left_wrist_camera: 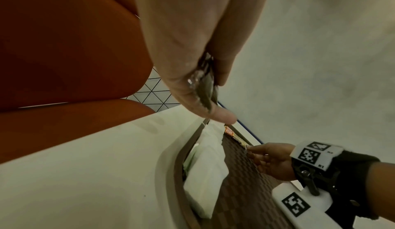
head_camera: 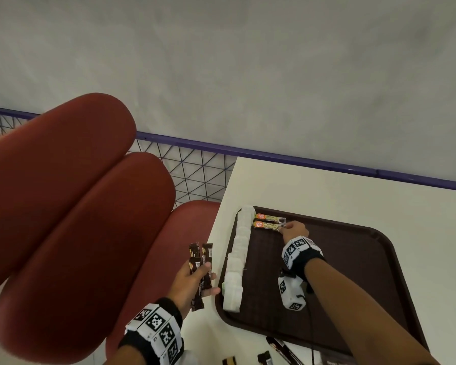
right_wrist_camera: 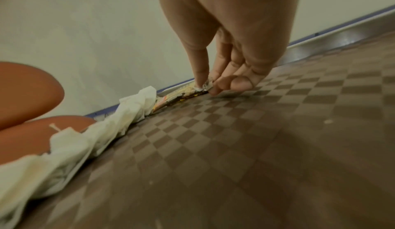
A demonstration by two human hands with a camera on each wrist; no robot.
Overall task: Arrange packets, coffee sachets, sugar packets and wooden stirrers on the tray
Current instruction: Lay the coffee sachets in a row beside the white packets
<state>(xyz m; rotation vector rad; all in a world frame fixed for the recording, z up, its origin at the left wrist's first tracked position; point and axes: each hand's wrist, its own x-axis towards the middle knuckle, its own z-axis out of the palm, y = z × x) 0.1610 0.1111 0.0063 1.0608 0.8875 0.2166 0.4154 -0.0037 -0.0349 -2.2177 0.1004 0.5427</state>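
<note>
At the near edge of the white table [head_camera: 313, 185], several dark sachets [head_camera: 279, 349] lie loose beside the near edge of the tray; their print cannot be read. The brown tray [head_camera: 374, 272] has a chequered floor and sits on the table close to its left edge.

The left hand [head_camera: 192, 283] is off the tray's left side, above the table's left edge. Its fingers and thumb are curled round a bundle of dark brown coffee sachets [head_camera: 199, 262], whose ends project past the fingers toward the red seat [head_camera: 77, 206].

A row of white packets [head_camera: 237, 259] runs along the tray's left rim from the near-left corner to the far-left corner, each one overlapping the next.

The right hand [head_camera: 295, 230] reaches to the tray's far-left corner. Its thumb and fingertips [right_wrist_camera: 200, 73] pinch the right end of an orange-and-yellow granules sachet [head_camera: 269, 225], which lies flat on the tray floor. A second matching sachet [head_camera: 270, 217] lies parallel just beyond it, against the far rim. The left ends of both meet the white packets.
</note>
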